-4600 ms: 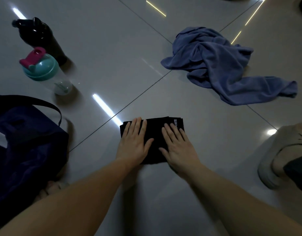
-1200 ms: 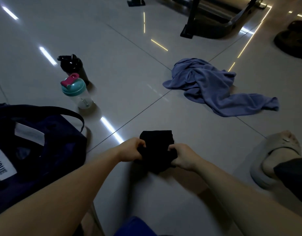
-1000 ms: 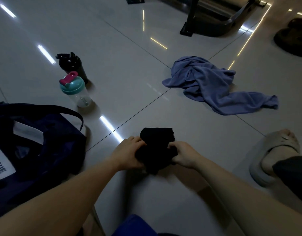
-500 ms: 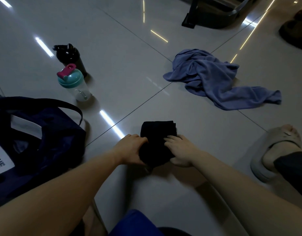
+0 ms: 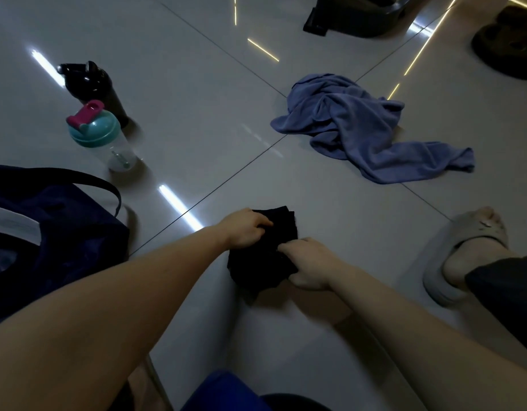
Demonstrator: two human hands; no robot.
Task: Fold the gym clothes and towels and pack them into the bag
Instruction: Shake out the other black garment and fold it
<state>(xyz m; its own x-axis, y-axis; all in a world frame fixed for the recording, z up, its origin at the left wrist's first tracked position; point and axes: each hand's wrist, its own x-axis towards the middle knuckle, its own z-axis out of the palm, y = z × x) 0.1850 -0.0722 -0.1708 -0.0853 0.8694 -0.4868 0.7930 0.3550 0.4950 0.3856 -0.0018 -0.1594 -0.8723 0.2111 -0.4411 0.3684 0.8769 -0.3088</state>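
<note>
On a glossy grey tiled floor [image 5: 197, 93], seen from above; entries run left to right, clock positions taken from the middle of the view.

1. Navy bag [image 5: 57, 241], nine o'clock, cut by the left edge. Soft fabric, one dark strap arched over the top, a white label partly showing. Well apart from the garment.
2. Black shaker bottle [image 5: 91, 84], ten o'clock. Upright.
3. Clear shaker bottle [image 5: 103, 137], ten o'clock, just in front of the black one. Upright, with a teal lid and a pink flip cap.
4. Left hand [image 5: 244, 229], just below the middle. Fingers curled over the far left part of the garment, gripping it.
5. Black folded garment [image 5: 265, 259], six o'clock, close to the middle. A small dark bundle held between the two hands and bunched at its near end. Whether it is clear of the floor cannot be told.
6. Right hand [image 5: 311, 262], five o'clock. Fingers bent over the near right edge of the garment, thumb beneath, pinching the cloth.
7. Blue towel [image 5: 354, 126], one o'clock. Crumpled and unfolded, lying across a tile joint, well apart from the hands.
8. Dark frame base [image 5: 360, 19], one o'clock, at the top edge. Detail too dim to tell.
9. Grey slipper [image 5: 443, 262], four o'clock, with a foot in it.
10. Dark sandals [image 5: 508, 46], two o'clock, in the top right corner. Blurred.
</note>
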